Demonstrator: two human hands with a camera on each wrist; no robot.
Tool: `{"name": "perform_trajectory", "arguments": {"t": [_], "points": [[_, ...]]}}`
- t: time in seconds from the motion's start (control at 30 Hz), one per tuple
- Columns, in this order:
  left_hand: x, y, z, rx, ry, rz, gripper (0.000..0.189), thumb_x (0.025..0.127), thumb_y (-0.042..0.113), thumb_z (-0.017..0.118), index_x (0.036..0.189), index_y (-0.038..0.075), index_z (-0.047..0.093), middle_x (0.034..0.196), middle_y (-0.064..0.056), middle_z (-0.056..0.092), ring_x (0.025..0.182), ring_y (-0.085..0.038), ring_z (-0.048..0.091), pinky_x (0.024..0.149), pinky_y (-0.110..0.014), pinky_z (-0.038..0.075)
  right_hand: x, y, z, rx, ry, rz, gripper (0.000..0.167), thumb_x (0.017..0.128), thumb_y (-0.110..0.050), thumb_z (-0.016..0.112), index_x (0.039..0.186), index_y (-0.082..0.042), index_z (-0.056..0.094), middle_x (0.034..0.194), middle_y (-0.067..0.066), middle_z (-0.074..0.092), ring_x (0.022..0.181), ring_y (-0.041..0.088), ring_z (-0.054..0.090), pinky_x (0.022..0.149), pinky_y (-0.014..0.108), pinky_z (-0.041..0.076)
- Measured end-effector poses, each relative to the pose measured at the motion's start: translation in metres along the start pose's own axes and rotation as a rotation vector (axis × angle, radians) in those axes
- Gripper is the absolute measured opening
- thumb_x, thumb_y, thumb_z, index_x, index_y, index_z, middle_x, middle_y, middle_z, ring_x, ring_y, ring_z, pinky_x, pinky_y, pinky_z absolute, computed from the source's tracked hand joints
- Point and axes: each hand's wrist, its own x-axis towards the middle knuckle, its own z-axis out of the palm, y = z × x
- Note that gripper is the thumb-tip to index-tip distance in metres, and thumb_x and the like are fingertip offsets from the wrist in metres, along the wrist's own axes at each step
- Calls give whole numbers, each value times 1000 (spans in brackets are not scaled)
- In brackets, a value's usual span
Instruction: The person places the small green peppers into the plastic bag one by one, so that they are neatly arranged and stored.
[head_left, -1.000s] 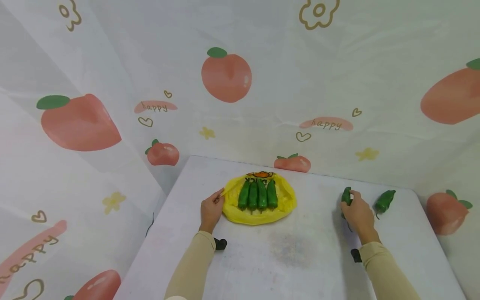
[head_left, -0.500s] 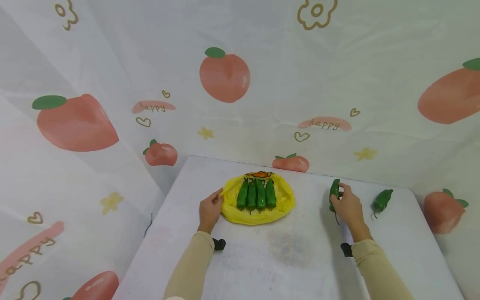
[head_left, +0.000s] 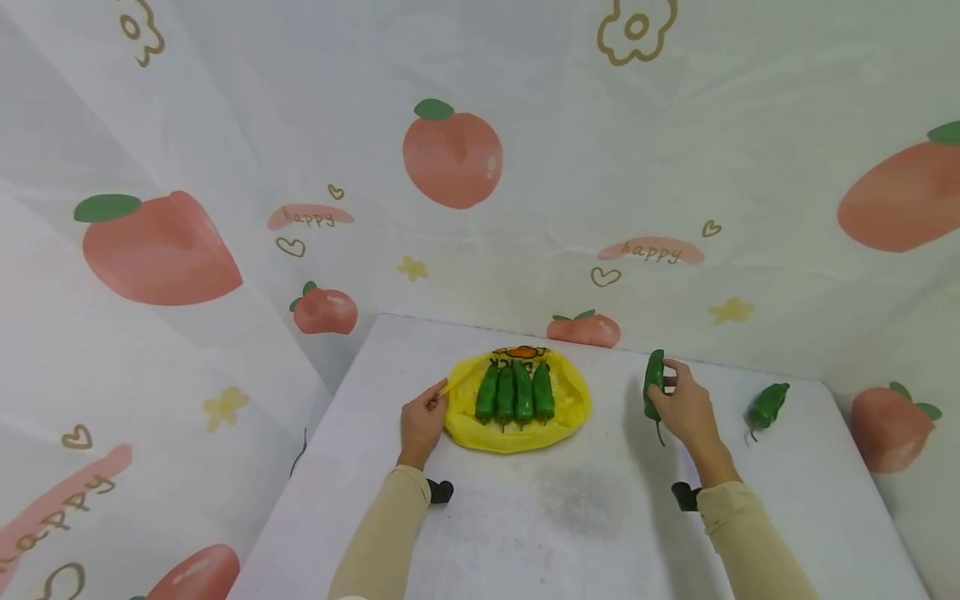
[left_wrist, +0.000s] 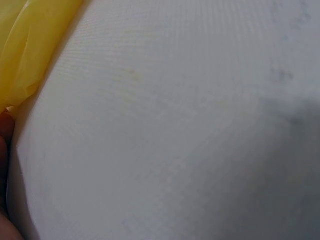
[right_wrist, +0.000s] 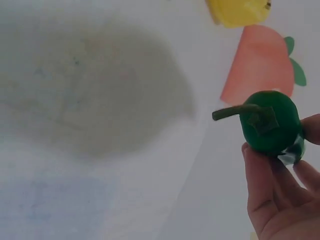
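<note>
The head view takes in both hands at once: the right hand [head_left: 686,408] grasps a green pepper [head_left: 654,385], holding it nearly upright above the white table [head_left: 555,550], between the yellow plastic bag [head_left: 517,440] and a lone green pepper [head_left: 767,406] that lies near the table's right side. From there the pepper's long side shows, with its thin stem hanging below. The right wrist view looks at the stem end instead, so the stem [right_wrist: 235,111] juts toward the left of that view, its star-shaped cap is plain, and the fingers and thumb can be seen closed about the pepper's body; part of the yellow bag shows at its top edge. The left hand [head_left: 422,425] pinches the bag's left rim, which the head view shows best; the left wrist view catches only a strip of fingers and a yellow fold at its left edge, the rest being bare table. Only the head view shows the four green peppers [head_left: 506,392] lying side by side in the bag, stems toward the person, below dark lettering partly covered by them, and the backdrop [head_left: 525,250] with its printed hearts and the word "happy".
</note>
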Motion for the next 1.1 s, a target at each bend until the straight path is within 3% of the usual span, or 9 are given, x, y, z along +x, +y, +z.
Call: {"name": "perform_trajectory", "arguments": {"t": [0.57,0.83,1.1], "points": [[0,-2,1,1,13,23,31,97,24,66,126,30,74,82,1,71,60,-13,48,59,-22,40,-2,-23,14,92,-64,-8,64,103,-23,59,158,-2,33,136,35,59,114,49,66,87,53,59],[-2,0,1,4,-8,-8,31,98,24,65,127,30,74,86,0,72,61,-13,48,60,-22,41,-2,-33,23,146,-94,-36,66,103,-28,60,160,-8,34,135,32,61,114,46,68,87,48,60],[0,1,0,6,-3,16,32,97,22,65,127,28,74,81,-1,71,58,-12,46,58,-22,39,0,-40,36,200,-121,-42,66,103,-31,61,160,-13,35,137,29,61,117,44,67,86,44,61]]}}
